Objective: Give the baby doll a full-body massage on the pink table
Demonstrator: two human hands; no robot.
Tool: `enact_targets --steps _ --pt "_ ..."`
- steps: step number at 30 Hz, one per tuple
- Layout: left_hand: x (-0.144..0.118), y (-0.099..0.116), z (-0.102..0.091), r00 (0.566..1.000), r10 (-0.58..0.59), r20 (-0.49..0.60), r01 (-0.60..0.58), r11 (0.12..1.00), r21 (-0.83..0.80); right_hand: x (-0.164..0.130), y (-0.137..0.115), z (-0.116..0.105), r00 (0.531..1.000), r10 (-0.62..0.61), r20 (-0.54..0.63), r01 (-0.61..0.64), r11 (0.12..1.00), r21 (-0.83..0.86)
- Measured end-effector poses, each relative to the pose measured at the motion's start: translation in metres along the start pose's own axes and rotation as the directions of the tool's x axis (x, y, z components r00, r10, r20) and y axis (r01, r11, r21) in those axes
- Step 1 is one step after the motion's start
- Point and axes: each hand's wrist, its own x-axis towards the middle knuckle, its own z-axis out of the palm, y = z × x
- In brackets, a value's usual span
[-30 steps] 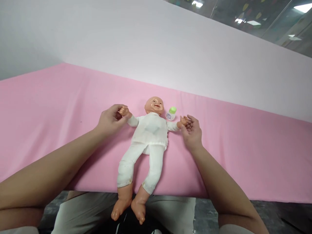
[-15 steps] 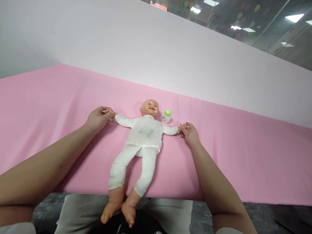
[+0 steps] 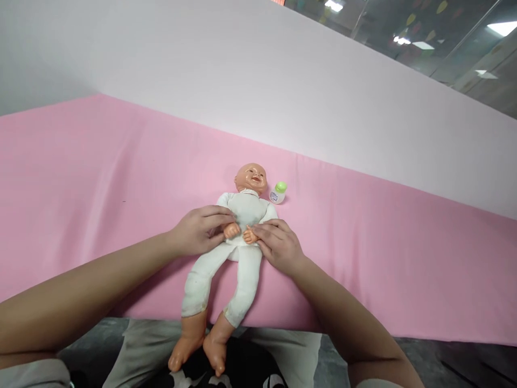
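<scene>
A baby doll [image 3: 247,207] in a white cloth suit lies on its back, head away from me and feet over the near edge. My left hand [image 3: 204,229] is closed around the doll's arm at the left, and the doll's small fist shows beyond my fingers. On the other side my right hand [image 3: 279,243] grips the doll's other arm near the wrist, with its little hand poking out. Both doll hands rest close together over its belly. Beside the doll's head stands a small clear bottle [image 3: 278,193] with a green cap.
Pink cloth [image 3: 396,258] covers the padded table, with its near edge above my lap. A pale wall [image 3: 226,70] rises behind it, topped by a glass pane [image 3: 424,32] with reflected lights.
Both my hands have moved inward, bringing the doll's arms from stretched out sideways to folded over its belly. The bottle stays beside the head.
</scene>
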Motion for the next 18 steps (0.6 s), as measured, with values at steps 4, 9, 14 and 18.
enact_targets --steps 4,9,14,18 --pt "-0.004 -0.005 0.002 0.996 0.085 0.018 -0.086 0.995 0.048 0.0 0.001 0.004 0.999 -0.045 0.007 0.045 0.999 -0.016" --pt "0.0 -0.003 0.001 0.995 -0.09 -0.041 0.093 0.992 0.082 -0.006 0.011 -0.002 0.975 0.209 -0.071 -0.204 0.976 0.075" --pt "0.006 -0.017 -0.014 0.769 -0.593 -0.237 0.614 0.789 0.019 -0.02 0.046 -0.016 0.671 0.712 -0.209 -0.623 0.693 0.361" --pt "-0.001 -0.063 -0.031 0.513 -0.82 -0.253 0.825 0.553 -0.117 -0.029 0.087 -0.027 0.403 0.914 -0.046 -0.743 0.356 0.567"
